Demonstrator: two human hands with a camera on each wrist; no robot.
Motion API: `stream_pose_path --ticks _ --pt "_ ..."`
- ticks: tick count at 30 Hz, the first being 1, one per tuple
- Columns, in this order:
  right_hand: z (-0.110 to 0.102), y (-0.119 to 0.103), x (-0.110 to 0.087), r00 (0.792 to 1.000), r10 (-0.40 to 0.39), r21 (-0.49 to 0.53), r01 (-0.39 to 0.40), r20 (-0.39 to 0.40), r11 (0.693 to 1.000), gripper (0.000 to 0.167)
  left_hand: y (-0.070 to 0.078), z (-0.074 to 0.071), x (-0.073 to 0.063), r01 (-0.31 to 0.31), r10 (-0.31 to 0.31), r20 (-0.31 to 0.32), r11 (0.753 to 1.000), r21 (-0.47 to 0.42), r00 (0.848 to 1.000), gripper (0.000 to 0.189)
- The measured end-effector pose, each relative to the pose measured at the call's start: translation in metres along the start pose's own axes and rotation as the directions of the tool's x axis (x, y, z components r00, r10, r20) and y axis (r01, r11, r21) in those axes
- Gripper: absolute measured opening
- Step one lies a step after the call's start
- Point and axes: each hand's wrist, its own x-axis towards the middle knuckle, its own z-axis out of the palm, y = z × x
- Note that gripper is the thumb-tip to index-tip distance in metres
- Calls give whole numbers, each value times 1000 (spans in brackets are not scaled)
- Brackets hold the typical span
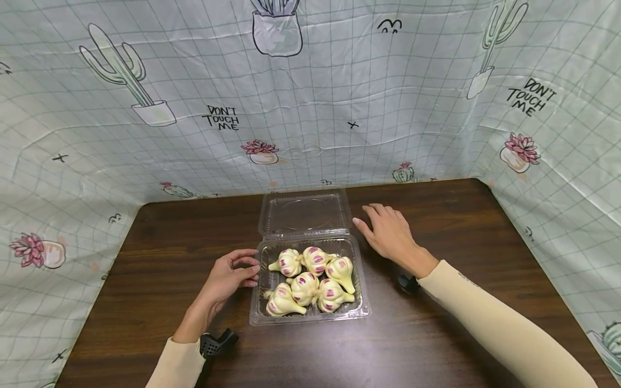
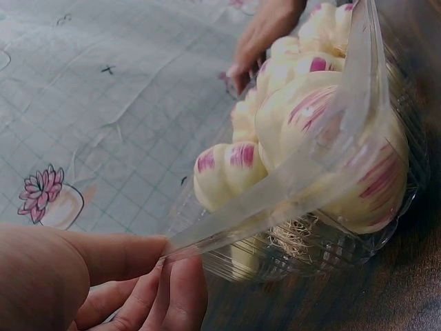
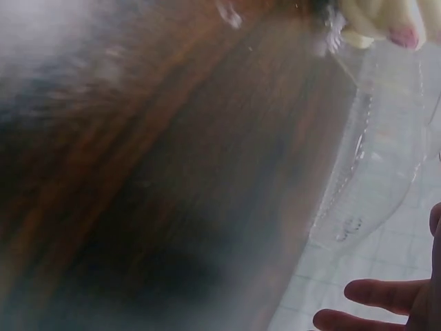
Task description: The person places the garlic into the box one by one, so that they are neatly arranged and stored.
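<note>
A clear plastic clamshell box (image 1: 310, 319) sits on the table with several garlic bulbs (image 1: 304, 288) inside, cream-white with purple streaks. Its lid (image 1: 306, 213) is folded back, away from the person. My left hand (image 1: 225, 280) pinches the box's left rim between thumb and fingers, as the left wrist view shows up close. To the right of the lid, my right hand (image 1: 390, 234) hovers over the table with spread fingers and holds nothing. In the right wrist view its fingertips (image 3: 386, 295) appear near the lid's edge.
The dark wood table (image 1: 436, 334) spreads around the box on all sides. A grid-patterned cloth (image 1: 315, 97) with cactus drawings hangs behind and at both sides. Black wrist cameras are strapped to the left wrist (image 1: 218, 343) and right wrist (image 1: 408, 284).
</note>
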Motion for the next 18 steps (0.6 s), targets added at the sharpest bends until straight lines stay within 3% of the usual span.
stream_pose_path --ticks 18 --pt "7 -3 22 1000 24 42 -25 20 999 55 -3 -2 3 -13 14 20 1000 -25 1000 45"
